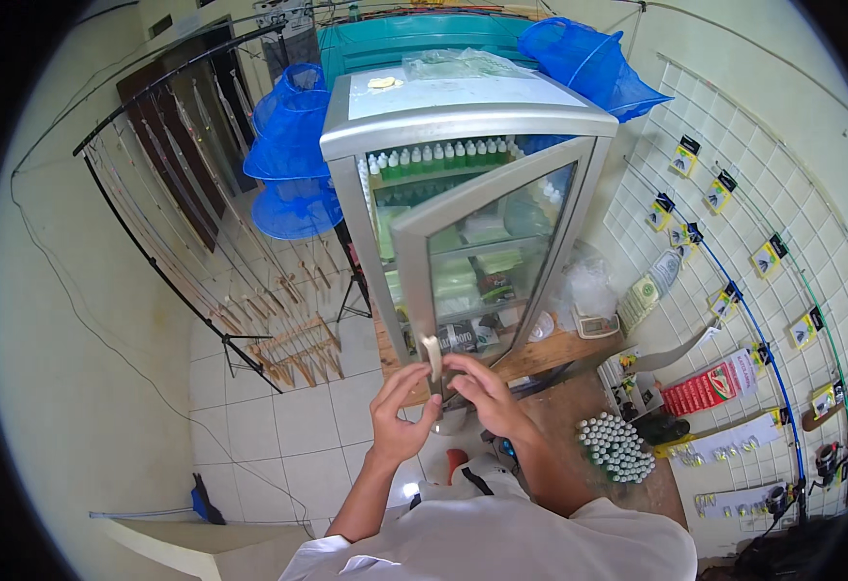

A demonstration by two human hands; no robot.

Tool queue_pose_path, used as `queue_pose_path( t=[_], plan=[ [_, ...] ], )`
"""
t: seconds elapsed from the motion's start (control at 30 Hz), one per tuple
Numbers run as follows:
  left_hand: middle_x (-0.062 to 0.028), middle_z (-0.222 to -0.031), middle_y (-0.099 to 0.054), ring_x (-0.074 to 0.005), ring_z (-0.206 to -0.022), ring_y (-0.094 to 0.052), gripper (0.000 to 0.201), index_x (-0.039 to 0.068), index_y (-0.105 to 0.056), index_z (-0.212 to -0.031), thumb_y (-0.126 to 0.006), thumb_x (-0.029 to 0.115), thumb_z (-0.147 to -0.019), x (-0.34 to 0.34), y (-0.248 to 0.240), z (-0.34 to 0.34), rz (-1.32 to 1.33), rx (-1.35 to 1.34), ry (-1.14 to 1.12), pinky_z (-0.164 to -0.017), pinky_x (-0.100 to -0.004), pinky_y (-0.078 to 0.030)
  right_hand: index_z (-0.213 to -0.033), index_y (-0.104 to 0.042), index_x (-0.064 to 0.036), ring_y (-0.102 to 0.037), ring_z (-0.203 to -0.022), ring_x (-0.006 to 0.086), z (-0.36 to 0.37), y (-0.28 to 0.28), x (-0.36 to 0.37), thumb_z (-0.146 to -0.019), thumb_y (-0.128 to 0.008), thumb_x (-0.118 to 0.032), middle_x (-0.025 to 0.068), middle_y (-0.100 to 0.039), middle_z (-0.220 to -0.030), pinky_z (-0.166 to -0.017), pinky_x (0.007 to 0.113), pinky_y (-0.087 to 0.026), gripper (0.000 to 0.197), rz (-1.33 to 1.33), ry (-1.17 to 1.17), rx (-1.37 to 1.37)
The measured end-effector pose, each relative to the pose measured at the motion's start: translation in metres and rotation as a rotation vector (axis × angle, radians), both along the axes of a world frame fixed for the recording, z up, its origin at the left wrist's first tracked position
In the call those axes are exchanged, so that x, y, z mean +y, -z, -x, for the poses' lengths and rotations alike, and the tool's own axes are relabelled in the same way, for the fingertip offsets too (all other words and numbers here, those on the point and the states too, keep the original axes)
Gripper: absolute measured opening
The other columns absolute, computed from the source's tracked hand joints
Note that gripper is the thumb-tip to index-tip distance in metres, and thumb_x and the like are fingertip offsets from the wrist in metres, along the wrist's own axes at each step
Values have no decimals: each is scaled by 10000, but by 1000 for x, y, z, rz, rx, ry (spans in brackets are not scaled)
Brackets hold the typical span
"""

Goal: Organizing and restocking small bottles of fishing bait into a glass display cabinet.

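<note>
A slim beige strip stands upright between my hands, in front of the lower corner of the cabinet's glass door. My left hand is curled round its left side, fingertips and thumb at the strip. From the other side, the bent fingers of my right hand close on it. Whether the strip is fixed to the door cannot be made out. The grey-framed display cabinet has its door swung outward toward me. Rows of small white-capped bottles and pale green packets fill its shelves.
The cabinet stands on a wooden table. White-capped bottles crowd together to my right. A wire grid wall with hanging packs and fishing rods rises at the right. Blue nets and a rod rack are at the left.
</note>
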State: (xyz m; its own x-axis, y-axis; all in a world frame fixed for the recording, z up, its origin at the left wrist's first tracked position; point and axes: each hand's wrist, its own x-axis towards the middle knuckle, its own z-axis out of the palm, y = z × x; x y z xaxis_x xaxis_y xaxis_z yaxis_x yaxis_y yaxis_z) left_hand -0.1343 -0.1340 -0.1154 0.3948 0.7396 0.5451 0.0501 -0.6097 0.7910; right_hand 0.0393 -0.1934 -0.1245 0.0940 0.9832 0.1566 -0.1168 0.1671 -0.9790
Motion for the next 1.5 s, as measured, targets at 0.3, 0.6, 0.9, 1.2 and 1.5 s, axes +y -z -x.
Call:
queue_pose_path(
  t=[0.3, 0.6, 0.9, 1.2, 1.5],
  plan=[
    [-200, -1403, -548, -321, -1281, -564, 646, -4, -510, -1407, -759, 44, -813, 42, 10, -7, 47, 83, -67, -1032, -399, -471, -1508, -421, -35, -388, -1409, 224, 19, 4, 63, -1052, -493, -238, 132, -399, -1540, -1092, 349, -387, 504, -60, 24, -108],
    [-170, -1400, -568, -287, -1269, -572, 529, 1, -555, -1342, -727, 19, -842, 17, 59, -4, 252, -4, -51, -1044, -399, -461, -1398, -543, 17, -473, -1361, 211, 1, 45, -9, -1049, -538, -237, 152, -450, -1514, -1110, 324, -389, 432, 156, 80, -32],
    [-172, -1062, -734, -277, -1042, -708, 274, -13, -683, -1130, -720, 63, -869, -45, 114, -13, 366, 323, 398, -929, -361, -525, -1381, -557, 21, -613, -1149, 152, -23, 93, -174, -1007, -624, -243, 111, -661, -1270, -1006, 288, -467, 463, 622, 253, -10],
    [-152, -995, -743, -231, -943, -728, 266, -19, -685, -1116, -735, 62, -868, -111, 107, -41, 320, 587, 777, -849, -335, -553, -1348, -589, 14, -632, -1105, 162, -35, 127, -276, -985, -640, -296, 124, -693, -1209, -956, 296, -494, 481, 725, 464, -23],
    [-146, -988, -743, -218, -921, -725, 253, -8, -690, -1115, -732, 89, -885, -166, 116, -88, 266, 694, 884, -837, -338, -555, -1205, -675, -5, -691, -985, 181, -59, 134, -331, -957, -661, -227, 125, -738, -1068, -871, 311, -528, 333, 611, 777, -18]
  ],
)
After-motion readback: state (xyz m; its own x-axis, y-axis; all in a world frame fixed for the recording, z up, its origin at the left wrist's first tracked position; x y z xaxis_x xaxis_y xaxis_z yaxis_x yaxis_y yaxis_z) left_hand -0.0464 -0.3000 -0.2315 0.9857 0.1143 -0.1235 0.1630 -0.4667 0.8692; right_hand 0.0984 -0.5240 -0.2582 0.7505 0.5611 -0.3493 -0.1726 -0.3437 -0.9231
